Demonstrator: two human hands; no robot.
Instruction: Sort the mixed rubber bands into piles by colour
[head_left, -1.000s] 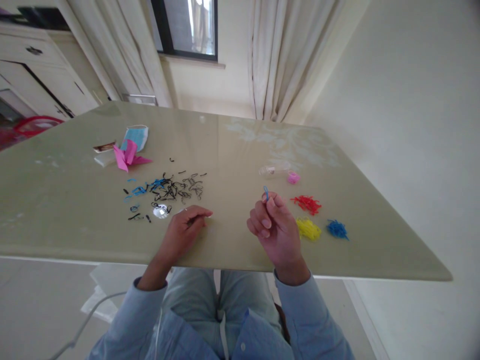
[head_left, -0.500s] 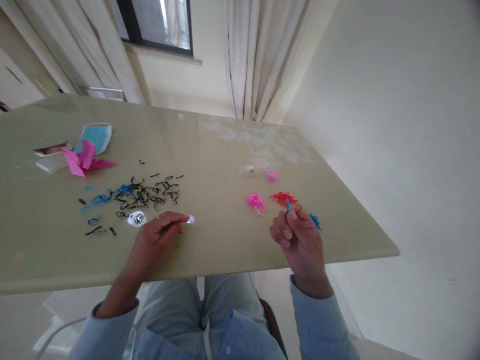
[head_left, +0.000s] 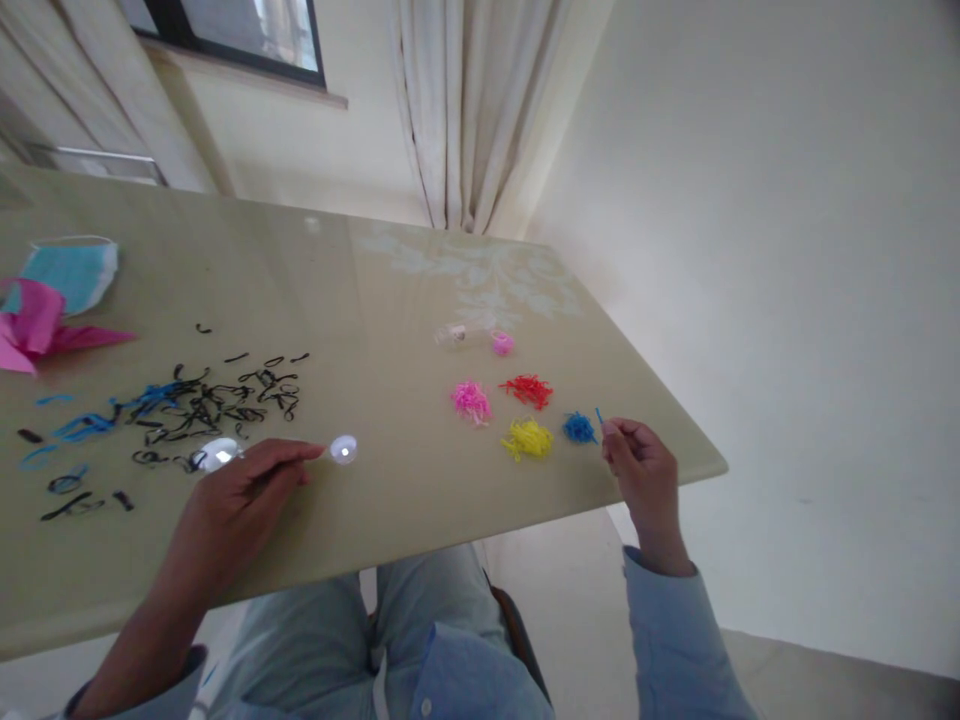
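My right hand (head_left: 641, 465) pinches a blue rubber band (head_left: 599, 416) between thumb and fingertips. Just left of it lies a small heap of blue rubber bands (head_left: 579, 428). A yellow heap (head_left: 528, 438), a red heap (head_left: 528, 390) and a pink heap (head_left: 471, 401) of similar bands are grouped nearby. My left hand (head_left: 236, 515) rests low over the table with its index finger stretched out and nothing visible in it. Beyond that hand spreads a loose scatter of black bands (head_left: 217, 405), with blue bands (head_left: 86, 428) mixed in on its left side.
A clear plastic container (head_left: 459, 334) lies behind the heaps beside a round pink item (head_left: 502, 343). At the far left are a pink folded paper (head_left: 37, 325) and a blue face mask (head_left: 75, 275). The glossy table (head_left: 390, 380) reflects lights; its right edge runs near the wall.
My right hand has moved right and down with the blue band, uncovering the yellow and blue heaps. The view has turned right. My left hand stays near the scattered bands.
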